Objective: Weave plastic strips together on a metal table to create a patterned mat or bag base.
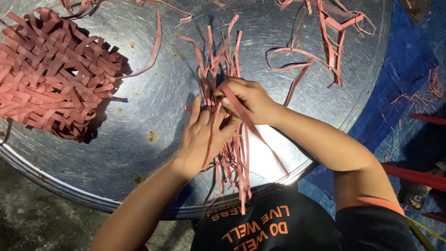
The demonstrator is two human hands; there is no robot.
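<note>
Item: our left hand [203,135], fingers spread flat, pressing a bundle of pink strips [222,69] onto the round metal tray [153,116]. Item: our right hand [245,100], fingers curled, pinching one strip of that bundle near its middle. The strips lie at the tray's centre, their loose ends fanning away from us and trailing back over the near rim. Item: woven pink mat [51,74], left on the tray. Item: loose pink strips [320,42], upper right. Item: blue tarp [409,69] beyond the rim.
</note>
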